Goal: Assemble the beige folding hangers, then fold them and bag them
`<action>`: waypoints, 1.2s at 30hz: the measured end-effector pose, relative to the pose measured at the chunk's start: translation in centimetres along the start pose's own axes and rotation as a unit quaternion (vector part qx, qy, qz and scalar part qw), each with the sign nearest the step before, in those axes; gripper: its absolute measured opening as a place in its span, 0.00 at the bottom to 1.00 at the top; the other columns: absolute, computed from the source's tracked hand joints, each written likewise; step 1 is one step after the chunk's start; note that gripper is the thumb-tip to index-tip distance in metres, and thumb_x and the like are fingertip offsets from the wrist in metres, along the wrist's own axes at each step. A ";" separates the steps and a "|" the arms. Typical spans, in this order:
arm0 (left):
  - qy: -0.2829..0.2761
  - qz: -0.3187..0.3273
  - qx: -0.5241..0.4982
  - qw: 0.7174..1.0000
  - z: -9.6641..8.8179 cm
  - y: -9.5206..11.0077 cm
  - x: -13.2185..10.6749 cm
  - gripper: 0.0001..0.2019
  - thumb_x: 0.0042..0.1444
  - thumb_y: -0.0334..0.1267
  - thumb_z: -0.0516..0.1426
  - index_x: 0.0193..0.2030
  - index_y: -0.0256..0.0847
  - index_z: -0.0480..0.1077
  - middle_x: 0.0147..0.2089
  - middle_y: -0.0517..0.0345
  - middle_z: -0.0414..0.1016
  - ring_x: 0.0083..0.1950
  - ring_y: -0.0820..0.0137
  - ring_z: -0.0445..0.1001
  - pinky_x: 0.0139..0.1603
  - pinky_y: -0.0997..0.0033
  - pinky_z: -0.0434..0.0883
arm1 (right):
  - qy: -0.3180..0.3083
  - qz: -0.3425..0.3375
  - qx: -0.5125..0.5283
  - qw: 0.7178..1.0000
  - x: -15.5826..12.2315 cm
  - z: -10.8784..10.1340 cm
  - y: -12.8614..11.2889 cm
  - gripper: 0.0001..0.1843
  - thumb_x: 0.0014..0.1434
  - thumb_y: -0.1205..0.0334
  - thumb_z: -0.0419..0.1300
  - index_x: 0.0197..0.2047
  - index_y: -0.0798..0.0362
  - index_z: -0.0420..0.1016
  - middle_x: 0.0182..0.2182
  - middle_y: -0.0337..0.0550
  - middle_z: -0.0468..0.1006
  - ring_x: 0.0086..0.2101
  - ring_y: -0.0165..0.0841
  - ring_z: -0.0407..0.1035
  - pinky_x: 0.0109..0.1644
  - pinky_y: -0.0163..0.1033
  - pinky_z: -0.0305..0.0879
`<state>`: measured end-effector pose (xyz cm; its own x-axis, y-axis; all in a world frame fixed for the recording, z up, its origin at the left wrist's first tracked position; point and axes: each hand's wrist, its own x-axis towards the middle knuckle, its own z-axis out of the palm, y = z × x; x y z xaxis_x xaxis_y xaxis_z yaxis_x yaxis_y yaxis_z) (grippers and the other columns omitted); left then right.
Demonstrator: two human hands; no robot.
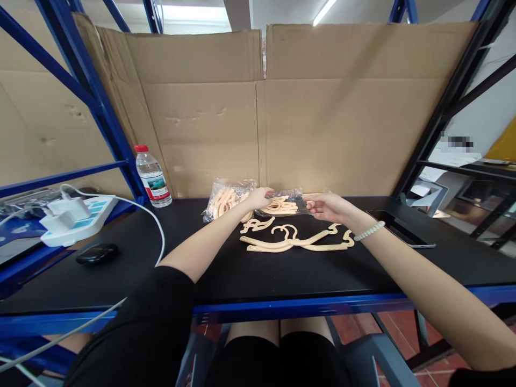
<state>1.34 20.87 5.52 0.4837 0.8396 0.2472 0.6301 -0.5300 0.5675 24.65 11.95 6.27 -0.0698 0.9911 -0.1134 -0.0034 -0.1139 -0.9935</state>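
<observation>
Between my two hands lies a clear plastic bag (284,203) with cream hanger parts in it. My left hand (260,198) rests at its left end, fingers bent over the edge; what they pinch is hidden. My right hand (325,206) has closed its fingers on the bag's right end. Another clear bag (230,199) of cream hanger parts sits left of my left hand. Closer to me, loose cream folding hanger pieces (298,243) with hooks lie on the black tabletop (258,279), and a smaller hanger piece (257,224) lies just behind them.
A water bottle (153,177) with a red cap stands at the back left. A black mouse (97,253), a white power strip (78,220) and cables are at the left. On the right lies a dark tablet-like object (399,228). Cardboard (322,123) walls the back.
</observation>
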 end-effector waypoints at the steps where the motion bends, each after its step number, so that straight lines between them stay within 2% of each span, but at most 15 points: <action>1: -0.001 0.009 0.008 1.000 -0.2 0.2 -0.7 0.17 0.63 0.41 0.56 0.56 0.38 0.67 0.56 0.48 0.70 0.51 0.62 0.73 0.49 0.54 0.74 | 0.004 -0.014 -0.009 1.000 -0.6 -0.7 0.1 0.05 0.58 0.67 0.60 0.37 0.57 0.76 0.24 0.41 0.71 0.23 0.27 0.64 0.24 0.32 0.63; 5: -0.019 0.028 0.036 0.999 -1.4 0.7 -4.0 0.14 0.59 0.33 0.57 0.51 0.35 0.72 0.50 0.47 0.77 0.51 0.62 0.75 0.54 0.62 0.70 | 0.047 -0.080 -0.086 0.992 -1.9 -3.0 0.6 0.08 0.54 0.64 0.65 0.36 0.58 0.79 0.24 0.42 0.71 0.24 0.26 0.62 0.22 0.30 0.59; 9: -0.035 0.031 0.063 0.997 -2.6 0.9 -7.6 0.13 0.57 0.35 0.55 0.48 0.37 0.74 0.45 0.49 0.80 0.46 0.62 0.77 0.47 0.65 0.71 | 0.078 -0.121 -0.143 0.979 -1.7 -4.1 1.1 0.10 0.49 0.62 0.68 0.35 0.57 0.79 0.24 0.41 0.71 0.23 0.26 0.59 0.21 0.31 0.54; 10: -0.042 0.032 0.068 0.996 -2.8 1.0 -8.6 0.13 0.57 0.37 0.55 0.46 0.37 0.75 0.42 0.50 0.81 0.44 0.62 0.77 0.45 0.65 0.71 | 0.064 -0.129 -0.167 0.975 -1.7 -4.3 1.2 0.11 0.49 0.60 0.68 0.35 0.57 0.80 0.23 0.40 0.72 0.22 0.26 0.58 0.21 0.32 0.54; 12: -0.070 0.045 0.072 0.994 -3.2 1.3 -10.5 0.13 0.57 0.39 0.56 0.45 0.38 0.76 0.41 0.50 0.80 0.41 0.63 0.77 0.40 0.68 0.71 | -0.006 -0.152 -0.247 0.957 -2.0 -4.9 1.2 0.14 0.49 0.57 0.68 0.38 0.55 0.81 0.25 0.40 0.73 0.22 0.26 0.59 0.23 0.33 0.55; 14: -0.112 0.070 0.067 0.989 -3.6 1.5 -12.2 0.13 0.55 0.40 0.58 0.45 0.40 0.77 0.43 0.52 0.80 0.41 0.65 0.76 0.39 0.71 0.70 | -0.100 -0.181 -0.347 0.915 -2.4 -5.5 1.1 0.17 0.51 0.53 0.65 0.42 0.52 0.81 0.29 0.41 0.76 0.26 0.29 0.64 0.28 0.35 0.60; 16: -0.170 0.119 0.052 0.977 -3.9 1.4 -13.3 0.15 0.54 0.41 0.60 0.48 0.42 0.76 0.47 0.52 0.77 0.45 0.65 0.75 0.41 0.72 0.69 | -0.159 -0.197 -0.426 0.869 -2.6 -6.2 1.2 0.19 0.53 0.51 0.64 0.45 0.52 0.81 0.34 0.44 0.78 0.32 0.33 0.68 0.34 0.37 0.64; 18: -0.195 0.136 0.043 0.971 -4.0 0.9 -13.8 0.17 0.53 0.42 0.61 0.50 0.42 0.75 0.48 0.51 0.75 0.46 0.65 0.73 0.41 0.72 0.68 | -0.176 -0.190 -0.476 0.840 -2.6 -6.9 1.4 0.20 0.53 0.51 0.63 0.46 0.52 0.81 0.37 0.48 0.78 0.37 0.37 0.70 0.37 0.39 0.65; 20: -0.200 0.127 0.043 0.971 -4.2 0.2 -13.9 0.17 0.52 0.43 0.62 0.49 0.43 0.75 0.47 0.51 0.74 0.45 0.65 0.72 0.40 0.72 0.68 | -0.159 -0.185 -0.509 0.826 -2.4 -7.7 1.6 0.21 0.53 0.52 0.61 0.47 0.54 0.81 0.42 0.51 0.78 0.39 0.39 0.71 0.39 0.41 0.66; 22: -0.194 0.119 0.039 0.973 -4.3 -0.5 -13.8 0.17 0.52 0.43 0.62 0.48 0.43 0.76 0.46 0.51 0.74 0.44 0.66 0.72 0.39 0.72 0.67 | -0.114 -0.185 -0.535 0.816 -2.1 -8.4 1.9 0.22 0.52 0.53 0.61 0.47 0.55 0.80 0.43 0.52 0.78 0.41 0.41 0.70 0.41 0.42 0.67; 25: -0.184 0.119 0.027 0.975 -4.4 -1.1 -13.5 0.17 0.52 0.44 0.62 0.48 0.43 0.76 0.45 0.52 0.75 0.42 0.67 0.72 0.36 0.74 0.66 | -0.050 -0.184 -0.583 0.790 -1.6 -9.0 2.4 0.19 0.49 0.54 0.64 0.42 0.55 0.81 0.39 0.50 0.79 0.37 0.40 0.71 0.40 0.42 0.67; 28: -0.131 0.109 0.034 0.985 -4.4 -1.6 -13.2 0.15 0.56 0.44 0.58 0.47 0.42 0.77 0.44 0.52 0.77 0.40 0.69 0.73 0.34 0.74 0.67 | -0.026 -0.201 -0.601 0.773 -1.2 -8.5 2.8 0.13 0.50 0.59 0.62 0.38 0.55 0.81 0.35 0.49 0.79 0.34 0.40 0.72 0.38 0.42 0.67; 31: -0.042 0.088 0.066 0.993 -4.0 -2.3 -12.7 0.14 0.59 0.41 0.53 0.44 0.39 0.77 0.42 0.51 0.79 0.35 0.70 0.72 0.34 0.73 0.67 | -0.008 -0.232 -0.592 0.772 -1.1 -6.9 3.2 0.12 0.55 0.61 0.57 0.38 0.54 0.79 0.34 0.48 0.79 0.34 0.39 0.71 0.40 0.43 0.66; 34: -0.021 0.091 0.097 0.991 -3.3 -3.0 -12.1 0.11 0.56 0.38 0.56 0.40 0.40 0.78 0.38 0.53 0.79 0.30 0.71 0.68 0.36 0.70 0.66 | -0.008 -0.291 -0.555 0.779 -1.4 -4.5 3.7 0.11 0.58 0.62 0.55 0.39 0.52 0.78 0.35 0.45 0.80 0.35 0.38 0.71 0.41 0.43 0.66; 36: -0.008 0.095 0.113 0.989 -2.8 -3.1 -11.8 0.11 0.57 0.39 0.56 0.42 0.40 0.78 0.38 0.53 0.77 0.31 0.70 0.68 0.38 0.68 0.67 | -0.025 -0.343 -0.517 0.784 -2.0 -2.6 3.8 0.10 0.59 0.63 0.55 0.38 0.52 0.78 0.34 0.46 0.79 0.35 0.38 0.71 0.41 0.43 0.67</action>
<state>-8.06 12.97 3.02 0.6151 0.7209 0.3193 0.6452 -0.6930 0.3217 27.35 9.74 2.70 -0.4447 0.7881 0.4255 0.7517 0.5867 -0.3011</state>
